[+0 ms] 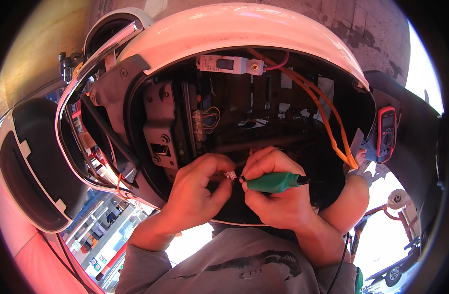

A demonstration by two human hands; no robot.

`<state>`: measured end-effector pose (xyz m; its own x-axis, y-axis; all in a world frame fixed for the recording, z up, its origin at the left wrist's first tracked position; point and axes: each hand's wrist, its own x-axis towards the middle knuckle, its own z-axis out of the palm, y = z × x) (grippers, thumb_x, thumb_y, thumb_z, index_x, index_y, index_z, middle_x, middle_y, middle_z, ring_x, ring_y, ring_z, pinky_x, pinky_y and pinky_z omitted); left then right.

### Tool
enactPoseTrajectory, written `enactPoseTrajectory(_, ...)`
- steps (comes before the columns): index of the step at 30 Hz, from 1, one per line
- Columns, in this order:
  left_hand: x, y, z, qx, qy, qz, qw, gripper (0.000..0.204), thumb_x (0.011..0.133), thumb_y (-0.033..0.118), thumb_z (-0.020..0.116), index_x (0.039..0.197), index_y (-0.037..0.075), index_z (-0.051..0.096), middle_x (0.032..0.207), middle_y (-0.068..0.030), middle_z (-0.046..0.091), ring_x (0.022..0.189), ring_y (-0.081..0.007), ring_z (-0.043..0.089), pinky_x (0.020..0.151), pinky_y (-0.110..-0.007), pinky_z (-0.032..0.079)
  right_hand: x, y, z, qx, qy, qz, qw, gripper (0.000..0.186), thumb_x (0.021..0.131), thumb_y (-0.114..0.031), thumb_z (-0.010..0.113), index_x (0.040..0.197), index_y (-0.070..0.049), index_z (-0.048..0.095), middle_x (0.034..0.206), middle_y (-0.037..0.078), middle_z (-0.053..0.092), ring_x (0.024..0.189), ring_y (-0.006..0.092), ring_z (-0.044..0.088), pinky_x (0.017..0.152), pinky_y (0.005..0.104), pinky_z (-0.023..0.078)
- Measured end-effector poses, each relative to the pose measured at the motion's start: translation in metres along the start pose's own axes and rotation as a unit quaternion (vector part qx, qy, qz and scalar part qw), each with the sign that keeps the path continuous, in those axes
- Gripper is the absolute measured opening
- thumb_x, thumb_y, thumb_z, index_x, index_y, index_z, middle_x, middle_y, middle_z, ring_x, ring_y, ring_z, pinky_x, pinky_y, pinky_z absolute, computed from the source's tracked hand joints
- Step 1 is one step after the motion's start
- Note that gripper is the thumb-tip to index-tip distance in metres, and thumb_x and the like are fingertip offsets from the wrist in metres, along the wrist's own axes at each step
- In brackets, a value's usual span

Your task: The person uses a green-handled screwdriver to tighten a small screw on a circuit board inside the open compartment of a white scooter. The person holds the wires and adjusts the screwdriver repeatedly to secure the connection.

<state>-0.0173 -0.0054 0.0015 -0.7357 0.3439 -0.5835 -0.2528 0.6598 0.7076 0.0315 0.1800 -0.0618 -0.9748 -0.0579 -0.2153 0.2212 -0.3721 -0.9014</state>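
Grey shirt fills the lower frame; above it, left hand (197, 191) fingers pinch a small white plastic connector (230, 175) at centre, right hand (278, 193) grips a green-handled probe (273, 182) against it, testing seemingly underway

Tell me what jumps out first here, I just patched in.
Dead centre, the left hand pinches a small white connector while the right hand grips a green-handled tool against it. Above, a white breaker sits under the pale body shell, orange wires run down the right, and a red multimeter rests at the far right.
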Motion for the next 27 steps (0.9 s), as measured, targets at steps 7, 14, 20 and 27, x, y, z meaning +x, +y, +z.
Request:
enactPoseTrajectory(7,0.0008,-0.0041,0.0015,-0.010,0.007,0.027,1.000,0.027,0.084,-0.012,0.070,0.109,-0.005,0.062,0.110,-0.0159,0.070,0.090,-0.0245,0.077,0.076,-0.031,0.062,0.0010,-0.0001,0.0012,-0.012,-0.006,-0.008,1.000,0.029,0.078,0.018,0.072,0.097,-0.001,0.061,0.097,0.013,0.065,0.083,0.0147,0.064,0.074,0.0268,0.053)
enactPoseTrajectory(14,-0.0007,-0.0008,-0.0002,0.000,-0.001,0.004,1.000,0.023,0.086,-0.015,0.068,0.107,-0.006,0.062,0.113,-0.0152,0.071,0.098,-0.0224,0.077,0.082,-0.032,0.063,0.0010,-0.0001,0.0009,-0.023,-0.009,-0.013,1.000,0.029,0.078,0.018,0.072,0.098,-0.001,0.061,0.098,0.013,0.065,0.082,0.0147,0.065,0.073,0.0271,0.054)
enactPoseTrajectory(20,0.0001,-0.0037,0.0017,-0.003,0.008,0.022,1.000,0.026,0.085,-0.011,0.070,0.108,-0.005,0.062,0.112,-0.0162,0.070,0.088,-0.0243,0.077,0.075,-0.032,0.062,0.0026,0.0004,0.0012,-0.026,-0.016,-0.033,0.999,0.031,0.076,0.018,0.072,0.099,-0.001,0.061,0.096,0.014,0.065,0.083,0.0173,0.067,0.074,0.0288,0.056)
enactPoseTrajectory(27,0.0000,-0.0047,0.0020,0.004,0.010,0.028,1.000,0.025,0.085,-0.011,0.070,0.108,-0.004,0.062,0.111,-0.0159,0.070,0.086,-0.0236,0.077,0.073,-0.032,0.061,0.0031,0.0012,0.0018,-0.034,-0.014,-0.037,0.999,0.032,0.076,0.018,0.072,0.098,-0.001,0.061,0.095,0.013,0.066,0.082,0.0175,0.067,0.075,0.0286,0.056)
